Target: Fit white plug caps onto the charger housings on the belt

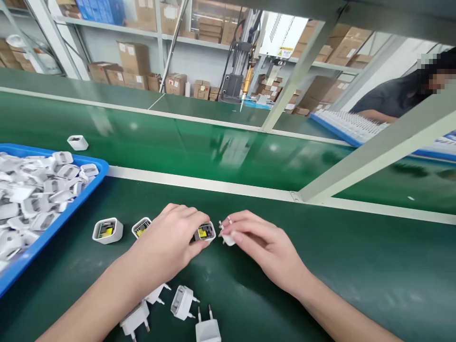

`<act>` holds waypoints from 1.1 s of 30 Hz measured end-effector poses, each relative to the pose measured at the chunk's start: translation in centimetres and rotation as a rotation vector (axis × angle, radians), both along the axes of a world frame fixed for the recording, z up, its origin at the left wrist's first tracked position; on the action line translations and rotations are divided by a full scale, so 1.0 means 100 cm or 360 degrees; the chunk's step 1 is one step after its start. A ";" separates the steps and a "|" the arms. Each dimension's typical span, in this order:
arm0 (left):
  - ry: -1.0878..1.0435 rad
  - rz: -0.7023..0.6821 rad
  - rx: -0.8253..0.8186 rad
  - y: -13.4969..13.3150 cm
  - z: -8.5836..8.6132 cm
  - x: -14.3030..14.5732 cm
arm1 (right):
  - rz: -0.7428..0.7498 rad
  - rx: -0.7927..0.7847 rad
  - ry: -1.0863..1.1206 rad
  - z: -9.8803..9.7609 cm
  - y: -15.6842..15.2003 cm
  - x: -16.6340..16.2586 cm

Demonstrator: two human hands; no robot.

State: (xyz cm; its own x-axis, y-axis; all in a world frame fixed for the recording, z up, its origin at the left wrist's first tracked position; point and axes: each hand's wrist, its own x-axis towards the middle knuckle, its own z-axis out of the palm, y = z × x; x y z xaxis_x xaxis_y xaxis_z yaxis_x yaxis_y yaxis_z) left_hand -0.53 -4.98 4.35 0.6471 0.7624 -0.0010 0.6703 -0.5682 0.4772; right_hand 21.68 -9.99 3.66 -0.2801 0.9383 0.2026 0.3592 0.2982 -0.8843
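My left hand (174,235) is closed around an open white charger housing (212,232) with a yellow part and circuitry inside. Just to its right, my right hand (267,240) pinches a small white plug cap (229,239), its metal pins pointing left; the two pieces are apart. Left of my left hand stand a similar open housing (138,228), partly covered by that hand, and another housing (108,231). Nearer to me lie several white two-pin plugs, among them one plug (182,302) on its side and one plug (208,330) with pins pointing away.
A blue tray (101,166) heaped with white plastic shells sits at the left. One white shell (77,142) lies on the green conveyor belt (160,137) beyond. A slanted metal post (377,152) crosses the right side. Past it, a person (388,95) sits near another blue tray (335,128).
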 end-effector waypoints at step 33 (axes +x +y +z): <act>0.0044 -0.0080 -0.0044 -0.010 -0.010 -0.004 | 0.0049 0.0170 -0.0636 -0.003 0.002 -0.017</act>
State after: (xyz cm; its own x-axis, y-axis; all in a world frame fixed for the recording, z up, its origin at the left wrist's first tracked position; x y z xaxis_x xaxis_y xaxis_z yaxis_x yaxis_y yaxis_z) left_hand -0.91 -5.96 3.32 0.6842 0.7282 -0.0401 0.6542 -0.5884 0.4752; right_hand 20.02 -9.78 3.34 -0.3843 0.9078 0.1679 0.6574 0.3968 -0.6406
